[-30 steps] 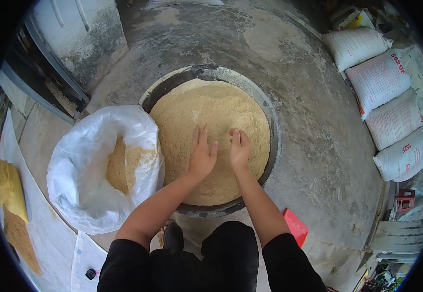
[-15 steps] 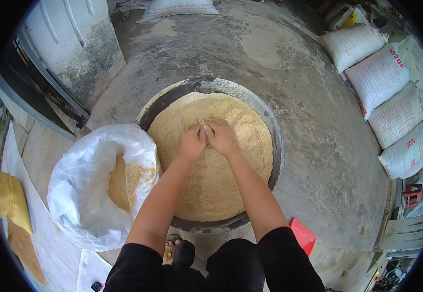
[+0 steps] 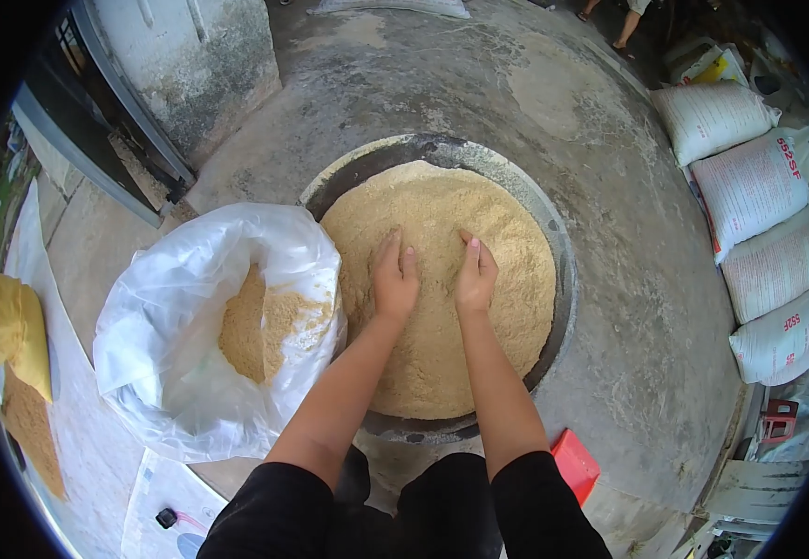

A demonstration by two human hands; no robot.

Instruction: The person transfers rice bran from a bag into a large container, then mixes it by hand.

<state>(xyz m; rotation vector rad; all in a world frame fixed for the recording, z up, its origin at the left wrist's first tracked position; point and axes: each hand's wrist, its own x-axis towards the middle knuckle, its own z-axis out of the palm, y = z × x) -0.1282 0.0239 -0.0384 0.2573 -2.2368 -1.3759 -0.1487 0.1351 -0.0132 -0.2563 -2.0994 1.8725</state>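
A wide round dark tub (image 3: 564, 270) holds a heap of pale yellow, crumbly meal (image 3: 451, 373) that looks like bran or sawdust. My left hand (image 3: 395, 279) is over the left-middle of the meal, fingers stretched forward with the tips touching or just in it. Opposite it, a palm's width to the right, my right hand (image 3: 475, 278) has its fingers extended and slightly curved, palm facing inward. Neither hand shows anything held. Against the tub's left side stands an open clear plastic bag (image 3: 162, 307), with more of the same meal (image 3: 246, 326) inside.
Filled white sacks (image 3: 751, 191) lie in a row at the right. A red plastic scoop or dustpan (image 3: 575, 464) rests by my right elbow. At the far left are a yellow sack (image 3: 13, 326) and a brown heap (image 3: 33, 429). A person's leg (image 3: 630, 28) shows at the top.
My hands, together over the meal's middle before, have moved apart and their fingers have straightened. The view has shifted, and a person's legs now show at the top right.
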